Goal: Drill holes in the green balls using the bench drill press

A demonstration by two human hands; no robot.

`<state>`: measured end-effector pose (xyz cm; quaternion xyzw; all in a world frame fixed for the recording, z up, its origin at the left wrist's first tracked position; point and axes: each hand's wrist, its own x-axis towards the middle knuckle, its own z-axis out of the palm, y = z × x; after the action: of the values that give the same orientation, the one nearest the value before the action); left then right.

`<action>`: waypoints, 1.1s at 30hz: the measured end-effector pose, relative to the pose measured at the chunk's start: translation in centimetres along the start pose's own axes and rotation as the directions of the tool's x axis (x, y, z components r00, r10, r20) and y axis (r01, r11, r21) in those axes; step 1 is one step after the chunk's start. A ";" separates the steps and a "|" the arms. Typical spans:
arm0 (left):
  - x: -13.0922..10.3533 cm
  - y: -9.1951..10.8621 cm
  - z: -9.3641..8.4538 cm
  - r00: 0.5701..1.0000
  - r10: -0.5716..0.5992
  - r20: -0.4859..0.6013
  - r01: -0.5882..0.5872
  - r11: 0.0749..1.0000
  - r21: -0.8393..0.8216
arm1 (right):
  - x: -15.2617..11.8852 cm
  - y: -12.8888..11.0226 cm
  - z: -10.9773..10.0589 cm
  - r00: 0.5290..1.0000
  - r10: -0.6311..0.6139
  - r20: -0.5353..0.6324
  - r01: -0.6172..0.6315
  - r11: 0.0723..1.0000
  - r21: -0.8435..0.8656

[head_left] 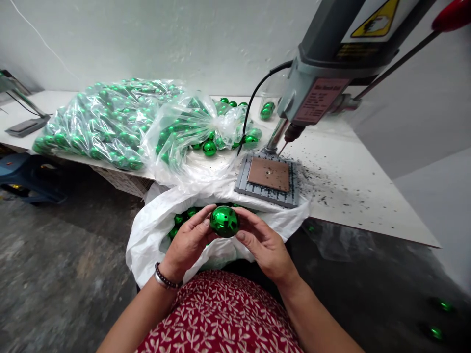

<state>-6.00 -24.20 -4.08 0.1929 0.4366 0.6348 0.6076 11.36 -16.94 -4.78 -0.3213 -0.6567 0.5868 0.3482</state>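
Note:
A shiny green bauble (224, 222) is held between both hands in front of my lap. My left hand (191, 239) grips its left side with thumb and fingers, and my right hand (265, 243) closes on its right side. Below and behind the hands, a white sack (147, 235) gapes wide, with several more green baubles (179, 219) inside it. Just beyond the sack stands a bench drill press (312, 93). Its thin bit points down over a brown board (270, 172) on the grey slotted base.
A large clear plastic bag (106, 122) full of green baubles covers the table's left half. Loose baubles (209, 148) lie by its mouth. Dark shavings (324, 184) litter the white table (382, 211). A blue stool (29, 176) is at left; baubles (436, 333) rest on the floor.

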 end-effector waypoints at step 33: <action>20.4 10.3 4.5 0.858 0.469 0.210 -0.208 -0.056 0.976 | 3.9 5.2 -4.5 0.980 -0.198 -0.028 0.159 0.858 -0.488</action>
<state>-12.54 -2.32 0.72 0.5941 0.7404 0.3036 0.0821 13.00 -10.67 -9.34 -0.3580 -0.7952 0.3568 0.3349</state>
